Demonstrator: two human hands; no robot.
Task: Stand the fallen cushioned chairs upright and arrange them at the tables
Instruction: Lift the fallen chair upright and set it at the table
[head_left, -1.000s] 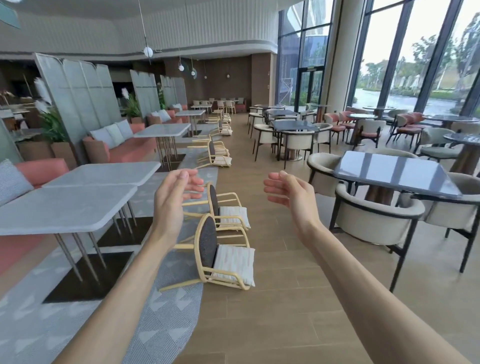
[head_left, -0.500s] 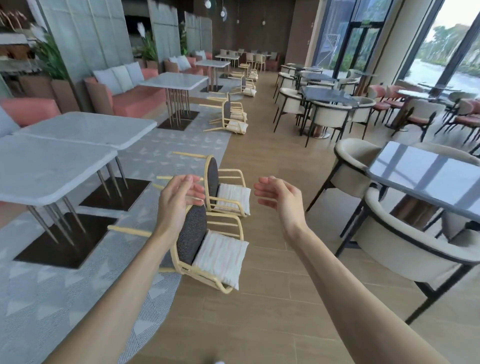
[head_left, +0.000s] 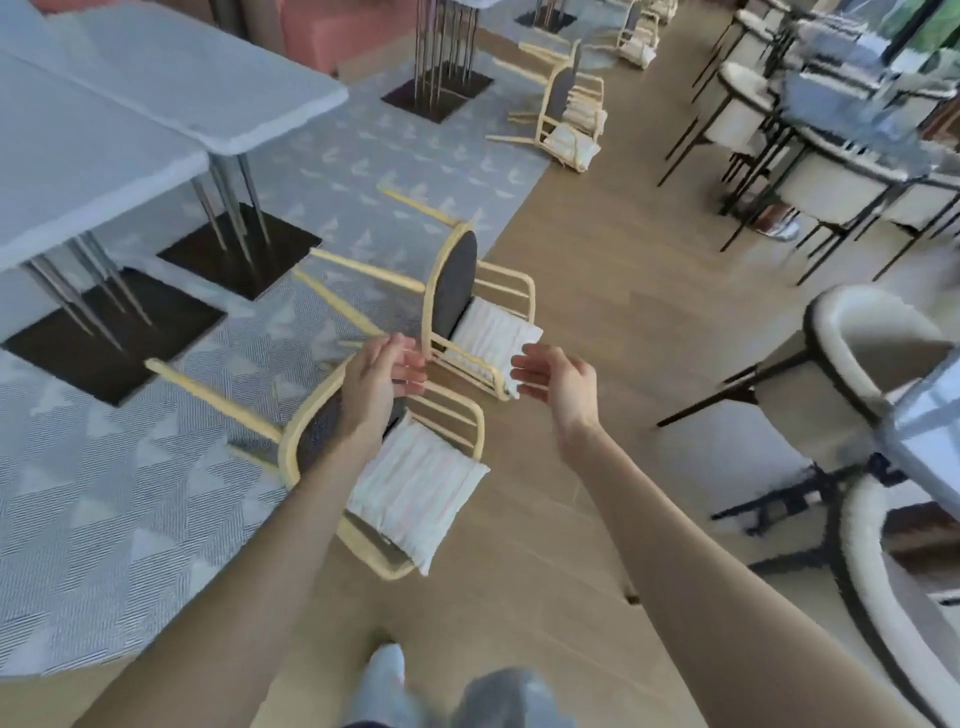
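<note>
A fallen cream-framed chair (head_left: 415, 488) with a dark seat and a white cushion lies on its back just in front of me, legs pointing left over the rug. A second fallen chair (head_left: 470, 312) lies right behind it. Two more fallen chairs (head_left: 566, 111) lie farther along the rug's edge. My left hand (head_left: 376, 376) hovers above the near chair's top edge, fingers apart, holding nothing. My right hand (head_left: 556, 379) is held open to the right of it, over the second chair's cushion, apart from both chairs.
Two white marble tables (head_left: 171, 88) on dark square bases stand on the grey patterned rug (head_left: 104, 493) at the left. White upholstered chairs with black legs (head_left: 862, 353) and dark tables crowd the right side. A wooden floor strip (head_left: 613, 249) runs between.
I have stepped closer and tilted my view down; both hands have dropped toward the nearest fallen chair and remain open.
</note>
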